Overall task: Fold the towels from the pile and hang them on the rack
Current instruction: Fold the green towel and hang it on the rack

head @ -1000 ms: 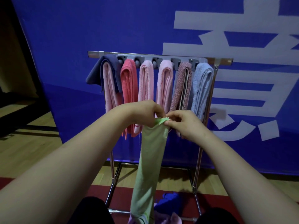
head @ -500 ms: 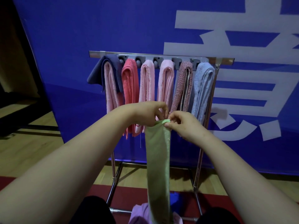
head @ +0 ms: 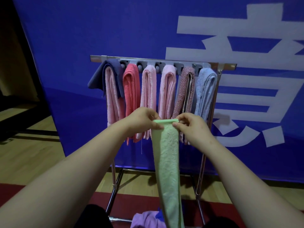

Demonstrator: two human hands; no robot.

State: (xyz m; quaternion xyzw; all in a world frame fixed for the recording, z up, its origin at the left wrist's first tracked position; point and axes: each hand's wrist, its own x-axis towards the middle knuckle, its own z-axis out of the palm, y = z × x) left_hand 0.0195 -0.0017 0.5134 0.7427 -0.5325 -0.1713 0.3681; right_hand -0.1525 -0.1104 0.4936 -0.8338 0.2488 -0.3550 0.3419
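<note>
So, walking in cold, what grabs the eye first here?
Centre frame, a long green towel hangs from both hands: the left hand and right hand pinch its top corners. Behind it, the rack carries a row of folded towels, mostly pink, against a big blue banner with white lettering.

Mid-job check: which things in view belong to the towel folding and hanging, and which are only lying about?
In the job:
- green towel, top edge pinched by left hand and right hand
- rack
- hung towels, folded, on the rack
- pile at the bottom edge of the view

Lying about:
- blue banner
- wooden floor
- red mat
</note>
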